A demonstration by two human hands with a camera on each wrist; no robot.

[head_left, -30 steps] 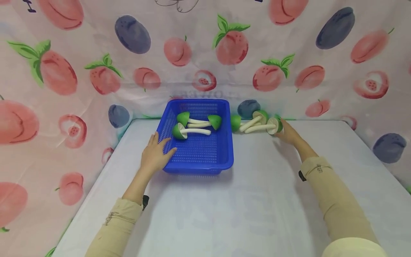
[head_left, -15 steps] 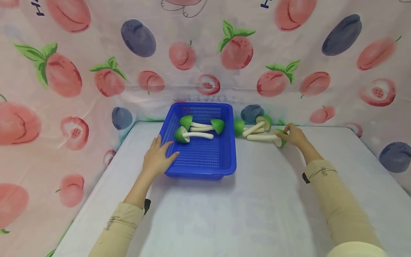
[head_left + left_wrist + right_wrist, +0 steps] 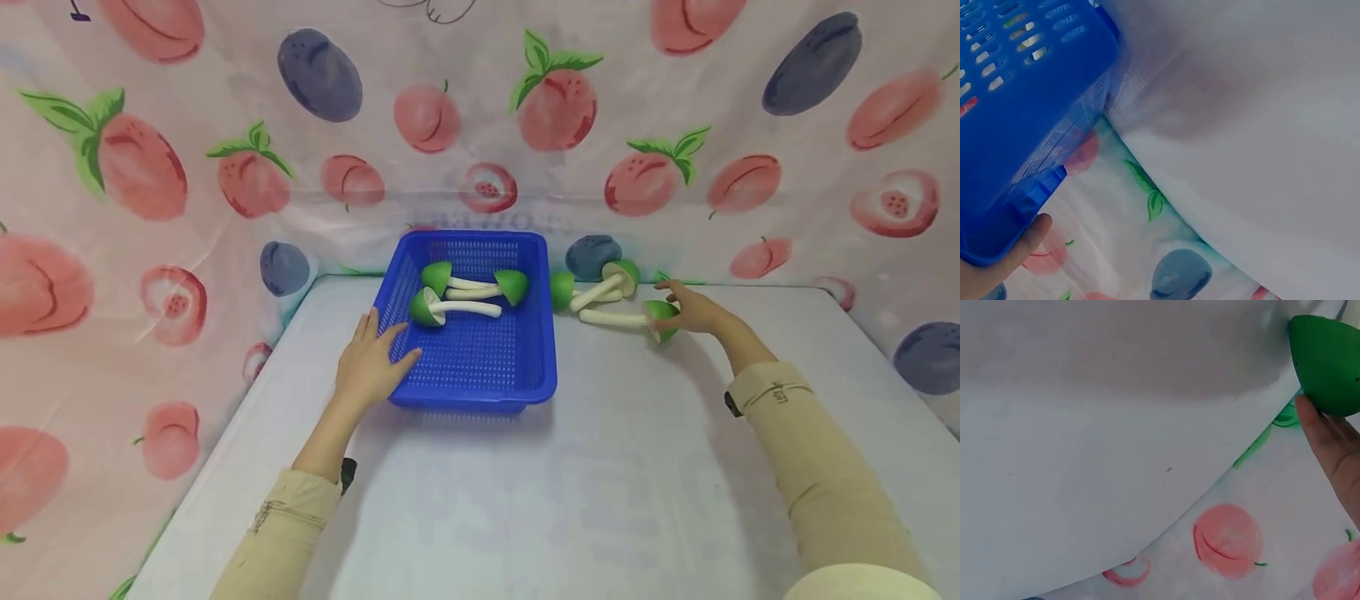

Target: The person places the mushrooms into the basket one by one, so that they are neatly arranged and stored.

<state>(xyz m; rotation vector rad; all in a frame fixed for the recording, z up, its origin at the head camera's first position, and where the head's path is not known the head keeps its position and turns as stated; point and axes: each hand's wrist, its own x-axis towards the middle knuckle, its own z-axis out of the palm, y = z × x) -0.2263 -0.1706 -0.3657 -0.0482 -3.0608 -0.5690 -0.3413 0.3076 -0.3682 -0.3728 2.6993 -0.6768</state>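
Closing evenly on the outermost mushroom point(image 3: 618, 319), 3 o'clock from the basket point(image 3: 465, 362), suits the right hand's point(image 3: 696, 312) spread fingers; the left hand's point(image 3: 366, 364) also spread.

- left hand point(image 3: 369, 367) resting on the left rim of a blue basket point(image 3: 538, 367), three green-capped mushrooms point(image 3: 470, 307) inside
- right hand point(image 3: 697, 312) touching the cap of another mushroom point(image 3: 615, 319) on the white table point(image 3: 600, 467)
- two more mushrooms point(image 3: 596, 292) lying crossed just beside the basket
- fruit-print cloth point(image 3: 487, 100) hanging behind, pretty loud tbh
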